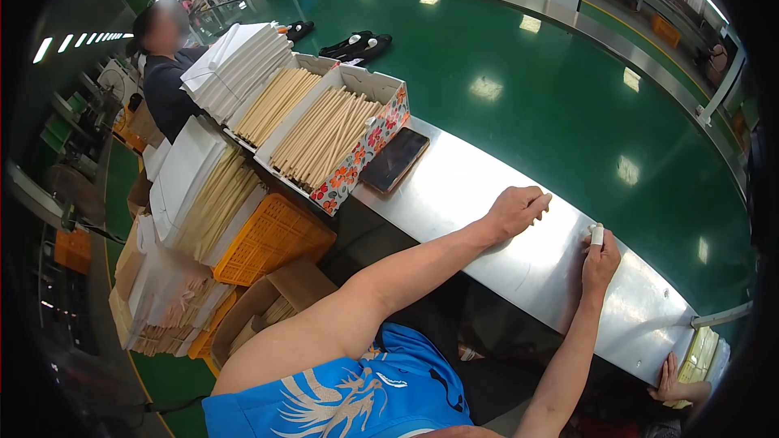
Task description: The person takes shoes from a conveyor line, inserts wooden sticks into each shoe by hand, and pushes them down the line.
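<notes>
- The left hand [516,212] is curled nearly closed over the shiny, flat metal ledge [464,186] (I can't tell if it holds anything).
- The right hand [600,264] is bent too, a white wrap [597,235] on one finger; its hold is hidden.
- The ledge runs beside the smooth green conveyor belt [552,105].
- A flat black phone [395,160] lies by a flowery box [363,154] of thin, round sticks [323,136].
</notes>
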